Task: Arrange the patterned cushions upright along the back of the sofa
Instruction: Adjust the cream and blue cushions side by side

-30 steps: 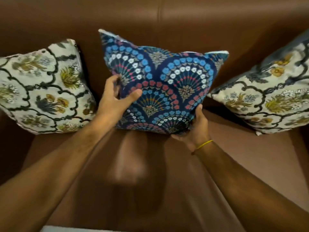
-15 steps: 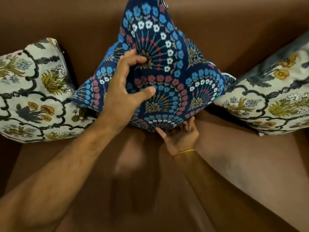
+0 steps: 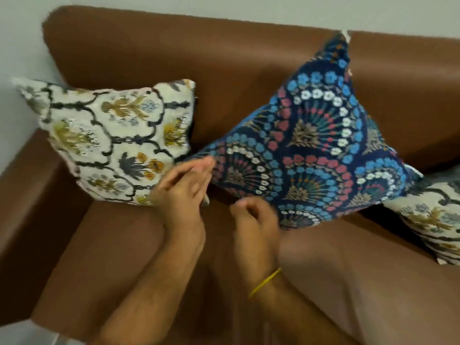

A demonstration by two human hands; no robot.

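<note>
A navy cushion (image 3: 311, 155) with blue, white and pink fan patterns stands on one corner like a diamond and leans on the brown sofa back (image 3: 236, 58). A cream floral cushion (image 3: 117, 143) leans upright at the left end. Another cream floral cushion (image 3: 433, 220) lies tilted at the right edge, partly under the navy one and cut off by the frame. My left hand (image 3: 181, 192) has its fingers stretched out, the tips at the navy cushion's left corner. My right hand (image 3: 254, 220) hangs loosely curled just left of the cushion's bottom corner and holds nothing.
The brown sofa seat (image 3: 348, 282) spreads below the cushions. The left armrest (image 3: 25, 195) rises at the left, against a pale wall (image 3: 20, 46). A yellow band circles my right wrist.
Both hands have come off the navy cushion and drawn back to its lower left. The cushion now stands on a corner against the back. The view has swung left, showing the armrest and wall.
</note>
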